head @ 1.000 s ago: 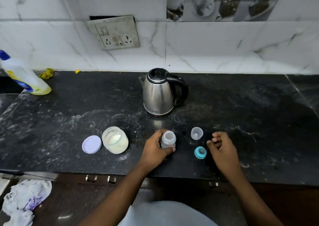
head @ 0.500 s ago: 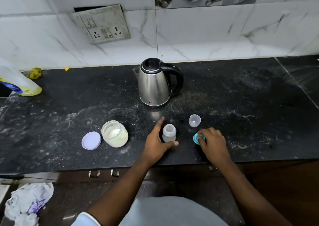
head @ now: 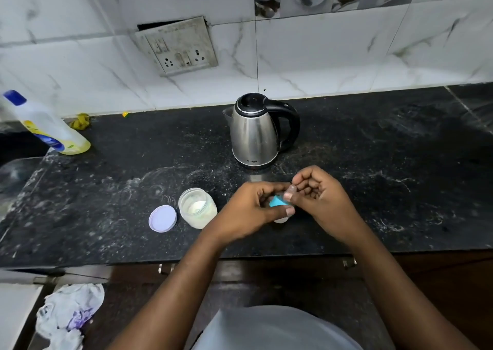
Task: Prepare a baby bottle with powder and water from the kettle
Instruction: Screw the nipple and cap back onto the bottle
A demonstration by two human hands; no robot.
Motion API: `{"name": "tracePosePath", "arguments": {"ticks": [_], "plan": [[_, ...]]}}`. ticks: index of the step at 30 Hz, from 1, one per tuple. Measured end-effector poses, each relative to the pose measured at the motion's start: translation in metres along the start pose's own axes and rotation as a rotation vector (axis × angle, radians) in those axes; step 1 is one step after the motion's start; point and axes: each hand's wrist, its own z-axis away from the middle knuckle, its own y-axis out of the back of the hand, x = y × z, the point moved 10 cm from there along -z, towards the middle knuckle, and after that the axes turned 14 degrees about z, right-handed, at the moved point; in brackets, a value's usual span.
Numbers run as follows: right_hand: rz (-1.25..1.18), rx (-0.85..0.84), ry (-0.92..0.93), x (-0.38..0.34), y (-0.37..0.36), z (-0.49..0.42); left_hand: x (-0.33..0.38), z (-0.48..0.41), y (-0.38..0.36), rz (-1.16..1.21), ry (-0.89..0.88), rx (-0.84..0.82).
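Observation:
My left hand [head: 252, 206] is wrapped around the small baby bottle [head: 280, 219], of which only the pale base shows. My right hand [head: 320, 197] pinches the teal nipple ring [head: 276, 201] at the bottle's top, thumb and fingers closed on it. The steel kettle [head: 254, 133] with a black lid and handle stands just behind my hands. An open jar of white powder [head: 197, 207] sits to the left of my left hand, its lilac lid [head: 162, 218] lying flat beside it. The clear cap is hidden behind my hands.
A white detergent bottle [head: 45, 125] with a blue cap leans at the far left of the black counter [head: 400, 176]. A yellow scrap [head: 80, 121] lies by the wall. The counter's front edge runs below my wrists. A crumpled cloth [head: 69, 315] lies lower left.
My right hand picked the teal ring up off the counter and brought it left onto the bottle top. My left hand closed around the bottle again.

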Motion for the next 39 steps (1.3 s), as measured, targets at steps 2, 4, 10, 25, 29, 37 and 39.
{"name": "tracePosePath", "arguments": {"ticks": [2, 4, 10, 25, 29, 37, 39], "plan": [[-0.038, 0.029, 0.029, -0.005, 0.001, -0.003, 0.001, 0.000, 0.004, 0.090, 0.031, 0.017], [-0.073, 0.093, 0.036, -0.001, 0.004, -0.005, 0.002, 0.001, 0.010, 0.281, 0.044, 0.116], [-0.295, 0.229, -0.164, 0.080, -0.003, -0.009, -0.034, -0.004, 0.020, 1.336, 0.288, 0.444], [0.335, -0.011, -0.078, 0.136, -0.057, -0.021, -0.030, -0.001, 0.034, 1.255, 0.241, 0.553], [0.254, 0.117, 0.008, 0.092, -0.044, -0.013, -0.016, -0.001, 0.047, 1.007, 0.120, 0.529], [0.138, 0.221, 0.222, 0.002, -0.033, -0.006, 0.015, -0.004, 0.053, 0.779, -0.028, 0.426], [0.161, 0.242, 0.219, -0.005, -0.033, -0.005, 0.025, -0.003, 0.054, 0.746, -0.076, 0.424]]}}
